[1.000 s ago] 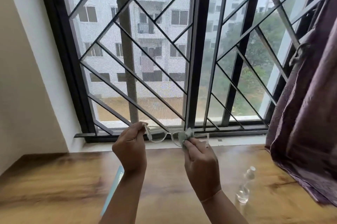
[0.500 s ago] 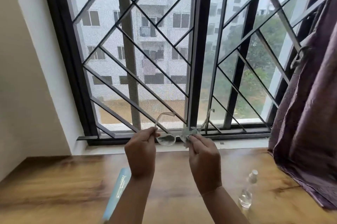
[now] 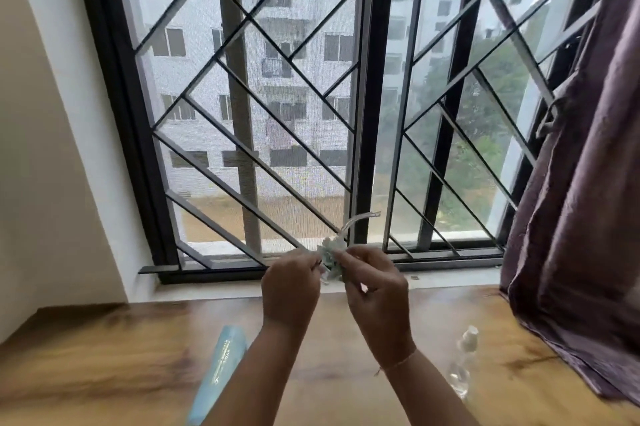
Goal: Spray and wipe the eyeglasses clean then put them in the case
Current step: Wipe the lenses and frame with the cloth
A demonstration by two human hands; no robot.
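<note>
Wiping under way, casing not yet done

The left hand (image 3: 291, 283) pinches the eyeglasses (image 3: 363, 216) with curled fingers, and the right hand (image 3: 377, 294) pinches a green cloth (image 3: 330, 254) against a lens, both held up above the wooden table (image 3: 104, 356). Spraying looks finished; wiping goes on, and casing is left. The blue case (image 3: 221, 370) lies beside the left forearm, the spray bottle (image 3: 464, 353) stands near the curtain (image 3: 571, 183), and nothing blocks the case

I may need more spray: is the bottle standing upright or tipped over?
Upright: the spray bottle stands on the wooden table, its white cap uppermost and clear body below.
</note>
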